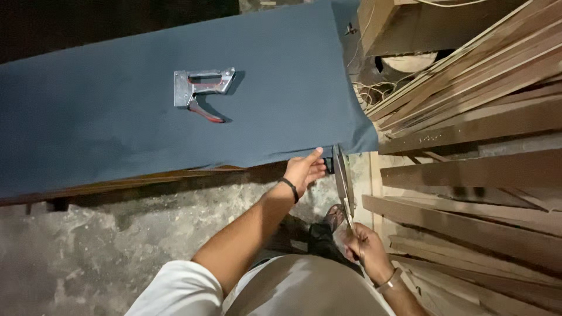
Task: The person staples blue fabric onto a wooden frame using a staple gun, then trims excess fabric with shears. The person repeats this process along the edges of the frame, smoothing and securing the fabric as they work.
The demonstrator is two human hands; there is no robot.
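The left hand [304, 169] is pinching the near edge of the blue cloth [146, 111] to keep it tight. The right hand [366, 246] is gripping scissors [342, 181], blades at that edge. A stapler [202, 90] is lying far back.

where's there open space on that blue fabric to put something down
The blue fabric is bare left of the staple gun, and between the gun and the fabric's right edge. It is crowded at the near right corner, where the left hand pinches the edge and the right hand holds large scissors, beside stacked wood strips.

Staple gun [202, 90] on cloth-covered board [88, 111]
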